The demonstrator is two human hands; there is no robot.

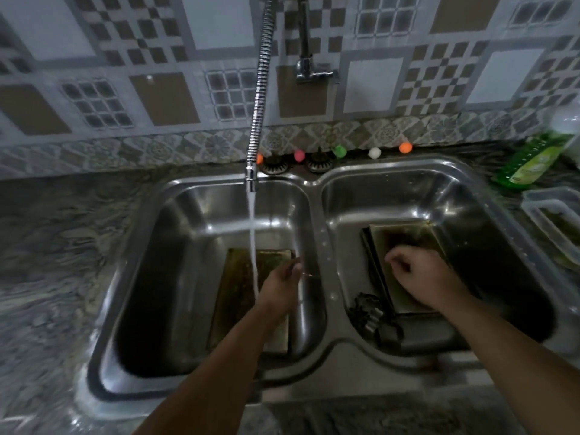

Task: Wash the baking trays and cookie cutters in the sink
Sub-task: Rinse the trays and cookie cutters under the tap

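Two trays — one under each hand [284, 282] [414, 277] — lie in the sink [317, 183].

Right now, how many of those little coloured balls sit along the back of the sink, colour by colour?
Orange: 2
Pink: 1
Green: 1
White: 1
Total: 5 balls, in a row behind the sink; the left orange one is partly hidden by the tap hose.

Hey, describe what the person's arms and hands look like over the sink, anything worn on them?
Both forearms are bare with no sleeves in view. The left hand and right hand show no gloves, and no watch or bracelet is visible. The picture is too blurred to tell about rings.
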